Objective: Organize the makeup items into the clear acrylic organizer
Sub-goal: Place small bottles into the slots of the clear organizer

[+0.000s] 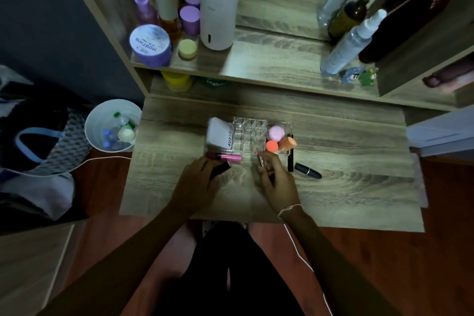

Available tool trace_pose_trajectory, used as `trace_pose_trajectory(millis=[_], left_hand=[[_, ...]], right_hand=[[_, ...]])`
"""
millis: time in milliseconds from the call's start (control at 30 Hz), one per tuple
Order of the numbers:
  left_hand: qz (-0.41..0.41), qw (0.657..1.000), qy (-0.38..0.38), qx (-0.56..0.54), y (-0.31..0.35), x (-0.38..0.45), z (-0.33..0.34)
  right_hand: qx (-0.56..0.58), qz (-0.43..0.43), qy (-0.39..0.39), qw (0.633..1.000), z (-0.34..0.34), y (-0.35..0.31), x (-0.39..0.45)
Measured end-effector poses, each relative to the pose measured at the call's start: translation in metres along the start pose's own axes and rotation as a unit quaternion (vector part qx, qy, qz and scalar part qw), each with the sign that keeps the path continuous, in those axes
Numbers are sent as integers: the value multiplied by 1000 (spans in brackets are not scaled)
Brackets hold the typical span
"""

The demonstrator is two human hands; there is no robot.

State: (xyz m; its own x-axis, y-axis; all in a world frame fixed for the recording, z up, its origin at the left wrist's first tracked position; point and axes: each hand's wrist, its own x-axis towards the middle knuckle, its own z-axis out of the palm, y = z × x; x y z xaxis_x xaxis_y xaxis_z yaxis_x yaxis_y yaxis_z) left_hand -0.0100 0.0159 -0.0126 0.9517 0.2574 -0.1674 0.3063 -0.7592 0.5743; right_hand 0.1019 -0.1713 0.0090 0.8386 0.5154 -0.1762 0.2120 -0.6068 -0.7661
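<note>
The clear acrylic organizer [250, 133] stands mid-table, its small grid cells showing nothing inside. A white tube [219, 134] fills its left section. A pink sponge [275, 133], an orange-red sponge [272, 146] and an orange sponge [287, 143] sit in its right section. A pink tube [229, 157] lies along its front edge. My left hand [197, 182] grips a black lipstick [220, 169] just in front of the organizer. Beside the front right corner, my right hand [275, 182] holds a slim rose-gold stick [261, 159]. A black pencil [291, 159] and another black lipstick [307, 170] lie to the right.
A white bin [112, 124] with small bottles stands left of the table. The raised shelf behind carries a white cylinder device [218, 7], purple jars [150, 45] and spray bottles [351, 43]. A thin white cord [305, 261] trails from my right wrist.
</note>
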Motion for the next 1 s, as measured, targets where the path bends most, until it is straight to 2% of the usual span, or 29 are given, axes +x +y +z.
trace_pose_trajectory(millis=[100, 233, 400, 500, 567, 700, 833, 1000], left_hand=[[2, 1000, 3, -11, 4, 2, 3], [13, 998, 40, -40, 11, 7, 3], [18, 989, 102, -102, 24, 16, -2], [1, 979, 134, -156, 31, 27, -8], [-3, 974, 144, -173, 34, 40, -14], [13, 979, 147, -139, 39, 73, -27], [49, 979, 131, -150, 41, 97, -38], [51, 986, 112, -112, 37, 117, -39]], right_hand=[[33, -15, -8, 999, -2, -7, 3], [127, 23, -2, 992, -5, -13, 7], [277, 68, -27, 958, -12, -22, 14], [247, 62, -37, 966, -14, -25, 21], [228, 65, -16, 971, -13, -27, 25], [238, 72, 43, 968, -12, -36, 41], [173, 69, 92, 978, -7, -37, 60], [125, 101, 119, 980, -5, -35, 78]])
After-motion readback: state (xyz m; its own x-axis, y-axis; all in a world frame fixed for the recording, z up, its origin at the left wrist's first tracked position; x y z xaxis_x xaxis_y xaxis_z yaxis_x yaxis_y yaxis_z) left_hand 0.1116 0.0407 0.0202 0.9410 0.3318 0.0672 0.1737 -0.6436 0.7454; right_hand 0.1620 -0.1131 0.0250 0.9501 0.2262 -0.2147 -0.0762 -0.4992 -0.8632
